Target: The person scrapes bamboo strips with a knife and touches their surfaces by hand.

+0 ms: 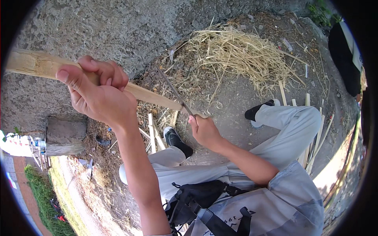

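Note:
A long pale bamboo strip (151, 95) runs slantwise from the far left down toward the middle. My left hand (103, 92) is closed around it, thumb on the near side and fingers curled over. Lower right of that, my right hand (207, 134) is closed on a knife (172, 87), its handle mostly hidden in the fist. The thin dark blade lies across the strip near its right end, and it appears to touch it. Whether my right fingers also touch the strip's end, I cannot tell.
A heap of pale shavings (244, 55) lies on the ground ahead. Cut strips (151, 133) lie by my left shoe (177, 142); more strips (315, 145) lie right of my right leg. A square block (66, 133) stands at left, near a pair of scissors (90, 169).

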A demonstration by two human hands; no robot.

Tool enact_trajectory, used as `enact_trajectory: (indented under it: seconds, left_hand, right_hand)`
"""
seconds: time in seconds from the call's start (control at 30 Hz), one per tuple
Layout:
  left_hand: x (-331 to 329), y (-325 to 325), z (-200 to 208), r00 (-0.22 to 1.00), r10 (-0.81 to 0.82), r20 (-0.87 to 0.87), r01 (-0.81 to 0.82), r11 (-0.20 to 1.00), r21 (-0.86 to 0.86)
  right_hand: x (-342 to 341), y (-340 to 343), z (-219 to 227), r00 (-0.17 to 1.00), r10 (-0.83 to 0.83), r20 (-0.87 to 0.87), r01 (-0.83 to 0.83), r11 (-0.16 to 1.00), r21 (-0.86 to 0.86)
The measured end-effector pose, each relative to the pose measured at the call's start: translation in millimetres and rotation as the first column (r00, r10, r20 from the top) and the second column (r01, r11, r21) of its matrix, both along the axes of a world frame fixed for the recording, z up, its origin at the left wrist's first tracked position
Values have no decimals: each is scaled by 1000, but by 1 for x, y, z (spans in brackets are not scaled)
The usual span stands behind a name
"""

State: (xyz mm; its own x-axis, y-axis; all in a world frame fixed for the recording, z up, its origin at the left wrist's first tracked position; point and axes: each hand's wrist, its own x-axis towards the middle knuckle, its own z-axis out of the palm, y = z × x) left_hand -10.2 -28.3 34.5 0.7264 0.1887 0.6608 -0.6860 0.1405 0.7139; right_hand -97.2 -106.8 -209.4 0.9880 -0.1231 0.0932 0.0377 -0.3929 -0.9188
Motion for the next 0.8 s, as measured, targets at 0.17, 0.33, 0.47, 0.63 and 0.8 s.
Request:
enact_trajectory:
  seconds: [0.17,0.33,0.47,0.63,0.8]
  left_hand:
    - [-2,5,-7,1000,-16,-16,16,1000,-14]
    - [-1,-1,-2,1000,4,-16,-4,1000,-27]
    - [1,4,0,999,-41,-18,40,999,-22]
    - [0,1,0,999,37,-16,-37,998,-57]
    - [-2,5,-5,1000,-9,-13,8,999,-50]
  right_hand:
    - [-11,-30,-127,904,14,-428,-89,984,-156]
    - [-5,-9,-36,979,35,-202,-49,997,-65]
    - [-12,-3,-3,999,33,28,-38,985,167]
    - [-8,-15,-109,904,22,-427,-37,999,-28]
    - [-9,-24,-133,920,24,-391,-85,987,-138]
